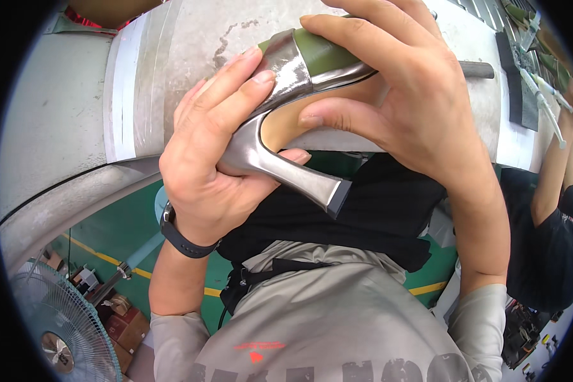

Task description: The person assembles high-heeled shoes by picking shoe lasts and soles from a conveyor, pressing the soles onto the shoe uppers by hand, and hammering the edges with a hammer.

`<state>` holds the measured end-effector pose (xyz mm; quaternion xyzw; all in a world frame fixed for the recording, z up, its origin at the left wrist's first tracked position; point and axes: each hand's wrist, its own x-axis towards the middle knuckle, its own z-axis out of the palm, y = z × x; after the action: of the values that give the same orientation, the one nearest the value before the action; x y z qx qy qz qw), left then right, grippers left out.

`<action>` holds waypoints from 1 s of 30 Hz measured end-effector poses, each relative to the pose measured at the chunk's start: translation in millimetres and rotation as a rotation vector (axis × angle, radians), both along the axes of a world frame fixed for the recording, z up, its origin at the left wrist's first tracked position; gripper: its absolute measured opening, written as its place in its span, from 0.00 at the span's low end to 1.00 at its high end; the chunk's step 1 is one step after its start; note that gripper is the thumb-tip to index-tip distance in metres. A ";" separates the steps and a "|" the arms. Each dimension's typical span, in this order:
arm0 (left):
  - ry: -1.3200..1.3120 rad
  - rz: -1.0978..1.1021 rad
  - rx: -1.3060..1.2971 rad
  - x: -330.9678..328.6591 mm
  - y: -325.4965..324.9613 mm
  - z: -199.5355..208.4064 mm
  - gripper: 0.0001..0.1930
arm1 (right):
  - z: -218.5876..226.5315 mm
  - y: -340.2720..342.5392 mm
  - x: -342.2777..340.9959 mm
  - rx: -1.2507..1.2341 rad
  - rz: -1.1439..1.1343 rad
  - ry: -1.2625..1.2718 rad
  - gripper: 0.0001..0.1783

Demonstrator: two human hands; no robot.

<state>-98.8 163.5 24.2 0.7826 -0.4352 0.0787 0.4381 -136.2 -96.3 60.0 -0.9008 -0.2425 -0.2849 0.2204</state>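
A high-heeled shoe (291, 65) is held up on its side in front of my chest, its sole toward me. Its upper is shiny dark silver and green, the sole tan. The silver heel (297, 177) slants down to the right and ends in a dark tip. My left hand (204, 127) wraps the back of the shoe, with the thumb under the heel and fingers on the silver part. At the front end, my right hand (414, 76) grips with fingers over the green upper and the thumb by the sole. The toe is hidden behind this hand.
Behind the shoe is a pale, stained worktop (153, 76). A dark rod (476, 70) lies to the right, near a dark block (514, 83) and several syringes (544, 105). A co-worker (541, 242) is at the right edge. Lower left is a fan (60, 331) by cardboard boxes (128, 331).
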 end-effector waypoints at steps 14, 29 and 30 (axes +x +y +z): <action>-0.070 -0.019 -0.006 -0.5 -11.4 -2.8 0.37 | 4.9 -1.5 -4.2 -0.101 -0.034 0.024 0.38; -0.139 0.166 0.001 -4.6 -38.2 -5.2 0.31 | 7.1 -23.2 5.9 -0.050 -0.037 0.112 0.37; -0.141 0.172 0.012 -6.1 -38.3 -4.7 0.31 | 7.5 -26.1 4.5 -0.058 -0.042 0.142 0.37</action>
<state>-104.9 125.3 19.5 0.8121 -0.3967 0.1684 0.3933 -131.6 -122.4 67.5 -0.9296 -0.2154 -0.2178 0.2051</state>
